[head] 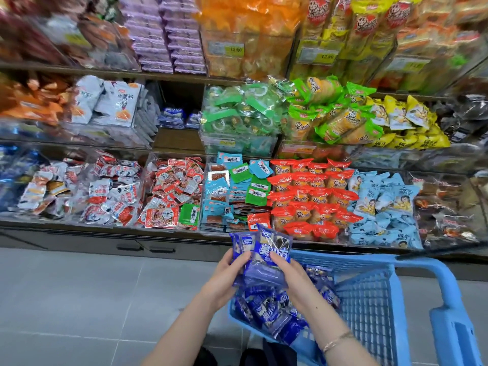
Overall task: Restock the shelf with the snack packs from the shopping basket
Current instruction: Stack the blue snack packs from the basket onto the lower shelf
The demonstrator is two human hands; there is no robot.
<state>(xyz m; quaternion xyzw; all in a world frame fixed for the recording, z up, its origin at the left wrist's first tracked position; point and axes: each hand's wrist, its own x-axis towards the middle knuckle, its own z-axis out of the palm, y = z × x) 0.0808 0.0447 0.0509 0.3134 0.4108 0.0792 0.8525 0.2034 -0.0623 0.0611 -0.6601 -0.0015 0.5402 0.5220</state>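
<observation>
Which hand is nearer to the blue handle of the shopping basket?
Right. The right hand grips the blue snack packs on the side toward the handle, above the basket; the left hand grips them on the far side, farther from it.

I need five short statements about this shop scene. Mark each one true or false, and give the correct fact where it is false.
1. The left hand and the right hand together hold a bundle of blue snack packs. True.
2. The shopping basket is red. False: it is blue.
3. More blue packs lie inside the basket. True.
4. The held bundle already rests on the shelf. False: it is held in the air in front of the shelf.
5. A few similar blue packs sit at the back of a middle-shelf compartment. True.
</observation>
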